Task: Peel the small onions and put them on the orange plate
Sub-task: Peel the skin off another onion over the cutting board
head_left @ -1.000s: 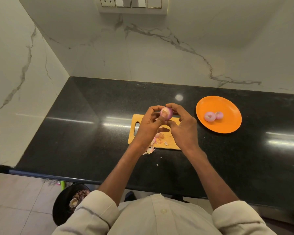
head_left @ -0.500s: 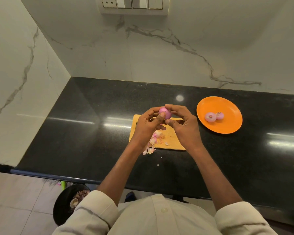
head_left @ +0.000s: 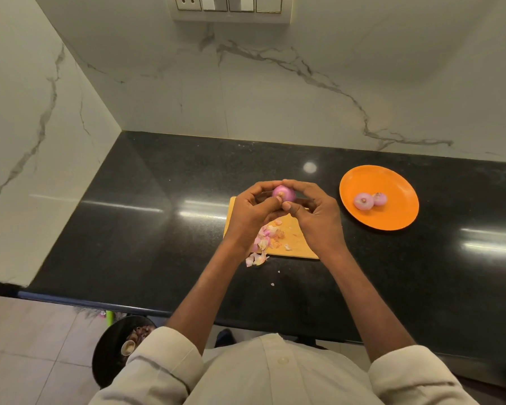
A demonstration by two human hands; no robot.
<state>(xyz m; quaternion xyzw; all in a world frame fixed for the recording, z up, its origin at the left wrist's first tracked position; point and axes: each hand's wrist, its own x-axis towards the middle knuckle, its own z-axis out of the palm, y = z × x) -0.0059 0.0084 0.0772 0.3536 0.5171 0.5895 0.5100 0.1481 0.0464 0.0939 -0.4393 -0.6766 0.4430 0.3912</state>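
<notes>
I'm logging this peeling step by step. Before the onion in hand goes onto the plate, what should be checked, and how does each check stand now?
1. Onion held by both hands, left hand and right hand: ok.
2. Onion fully peeled: cannot tell; fingers hide part.
3. Orange plate has free space beside its two onions: ok.
4. Counter between hands and plate free of objects: ok.
5. Peels all on the cutting board: not ok; some lie on the counter.

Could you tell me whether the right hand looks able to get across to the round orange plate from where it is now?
Probably yes. The round orange plate lies on the black counter to the right of the right hand, with only bare counter between them. That hand is busy, though, sharing the small purple onion with the left hand.
</notes>
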